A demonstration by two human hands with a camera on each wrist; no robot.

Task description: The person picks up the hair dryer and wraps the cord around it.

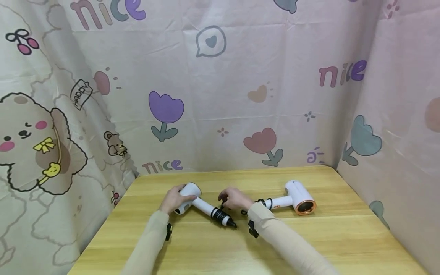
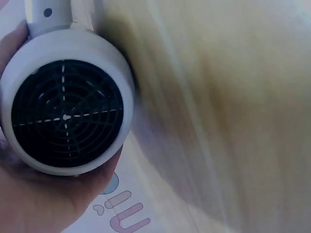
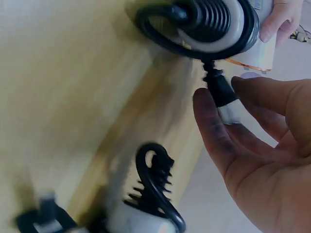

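Observation:
My left hand grips the barrel of a white hair dryer lying at the left of the table. Its dark round grille faces the camera in the left wrist view. Black cord is wound around the end of the handle, which points toward the front right. My right hand is beside that handle, and in the right wrist view its thumb and fingers pinch the small black-and-white plug of this cord.
A second white hair dryer with a copper-coloured rim lies at the right, its handle behind my right wrist. Its black cord is wound up too. Both stand on a wooden table before a patterned cloth backdrop.

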